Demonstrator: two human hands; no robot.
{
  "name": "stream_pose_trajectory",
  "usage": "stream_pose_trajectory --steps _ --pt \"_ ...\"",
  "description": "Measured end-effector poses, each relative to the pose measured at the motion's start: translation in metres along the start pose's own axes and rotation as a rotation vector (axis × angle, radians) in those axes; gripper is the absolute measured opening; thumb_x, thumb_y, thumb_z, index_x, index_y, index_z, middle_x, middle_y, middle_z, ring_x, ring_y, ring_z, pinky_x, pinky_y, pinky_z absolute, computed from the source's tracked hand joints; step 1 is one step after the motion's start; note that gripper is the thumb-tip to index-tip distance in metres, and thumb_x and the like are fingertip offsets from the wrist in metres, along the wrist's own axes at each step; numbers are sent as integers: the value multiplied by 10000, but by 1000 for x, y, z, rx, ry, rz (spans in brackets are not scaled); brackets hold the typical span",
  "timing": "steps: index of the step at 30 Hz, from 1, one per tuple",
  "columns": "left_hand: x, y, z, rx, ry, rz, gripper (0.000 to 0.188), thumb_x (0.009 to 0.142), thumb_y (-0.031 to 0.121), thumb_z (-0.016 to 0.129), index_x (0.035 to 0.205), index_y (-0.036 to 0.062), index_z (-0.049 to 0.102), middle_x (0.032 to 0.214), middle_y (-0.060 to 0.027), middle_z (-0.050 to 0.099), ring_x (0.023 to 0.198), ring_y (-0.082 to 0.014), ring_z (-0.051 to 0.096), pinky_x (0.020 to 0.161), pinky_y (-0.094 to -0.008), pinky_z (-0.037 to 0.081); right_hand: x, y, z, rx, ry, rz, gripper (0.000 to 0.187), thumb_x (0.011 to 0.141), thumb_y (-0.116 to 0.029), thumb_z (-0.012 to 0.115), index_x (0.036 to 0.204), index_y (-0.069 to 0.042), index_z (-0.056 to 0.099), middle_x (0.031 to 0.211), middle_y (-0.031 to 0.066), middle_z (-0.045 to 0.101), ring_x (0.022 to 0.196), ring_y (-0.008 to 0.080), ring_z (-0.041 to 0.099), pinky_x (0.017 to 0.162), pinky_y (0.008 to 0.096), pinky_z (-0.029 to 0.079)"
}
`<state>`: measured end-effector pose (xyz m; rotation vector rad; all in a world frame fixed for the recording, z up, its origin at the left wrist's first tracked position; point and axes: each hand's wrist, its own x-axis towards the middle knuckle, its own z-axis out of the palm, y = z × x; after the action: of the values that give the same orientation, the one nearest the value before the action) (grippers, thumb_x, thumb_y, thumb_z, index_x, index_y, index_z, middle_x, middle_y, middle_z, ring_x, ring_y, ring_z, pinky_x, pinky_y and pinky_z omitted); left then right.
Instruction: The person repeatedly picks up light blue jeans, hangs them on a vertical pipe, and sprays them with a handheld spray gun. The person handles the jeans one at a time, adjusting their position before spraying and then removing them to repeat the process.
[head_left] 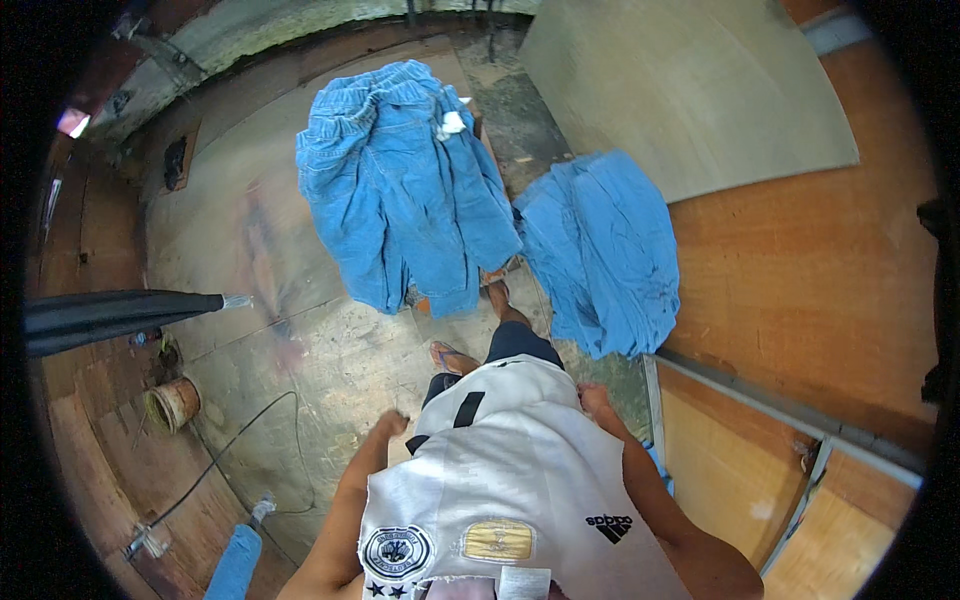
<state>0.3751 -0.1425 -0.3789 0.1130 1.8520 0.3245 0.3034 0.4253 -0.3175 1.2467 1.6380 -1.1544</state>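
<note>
Left hand loosely curled, empty; right hand at hip, fingers hidden, cannot tell. Blue jeans heaped ahead, second pile just right. Could trip on cable underfoot, or drag denim onto dirty floor.

Worn concrete floor carries 2 heaps of blue denim garments: the larger heap left, the smaller heap right. A black cable lies on it.
</note>
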Motion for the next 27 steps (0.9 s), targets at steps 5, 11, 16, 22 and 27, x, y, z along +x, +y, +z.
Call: stream_pose_trajectory --steps 5,11,16,22,27 --pt "-62 -26 103 -544 216 -101 452 930 372 548 1054 -30 712 1036 -268 699 1000 -389 666 873 -456 524 -76 58 9 -430 -100 -22 264 955 -256 530 1056 -50 659 875 114 659 709 260 632 605 421 539" --pt "-60 8 63 -1080 575 -130 354 944 292 575 1026 -26 707 938 -187 727 829 -257 688 734 -365 530 -50 28 -6 -559 -81 -95 332 952 -279 533 1156 -43 648 962 130 677 789 269 664 640 422 556" --pt "-53 76 19 -1519 607 -206 314 996 298 567 1085 12 662 821 -95 712 667 -149 609 604 -295 465 8 -31 -79 257 -74 -76 446 1004 -293 476 1385 -60 485 1201 192 642 967 309 670 801 432 574" --pt "-74 152 74 -863 691 -24 410 990 388 559 770 57 661 677 -44 598 648 -140 560 560 -325 427 67 -59 -193 914 -10 -88 565 1002 -291 513 1490 -62 345 1381 225 542 1201 336 594 962 450 534" --pt "-121 199 143 -1183 393 -162 346 1018 288 522 1028 1 716 882 -59 711 811 -189 641 747 -347 513 154 -75 -239 1460 40 -184 593 1002 -322 512 1523 -125 309 1470 209 455 1257 334 543 990 486 515"
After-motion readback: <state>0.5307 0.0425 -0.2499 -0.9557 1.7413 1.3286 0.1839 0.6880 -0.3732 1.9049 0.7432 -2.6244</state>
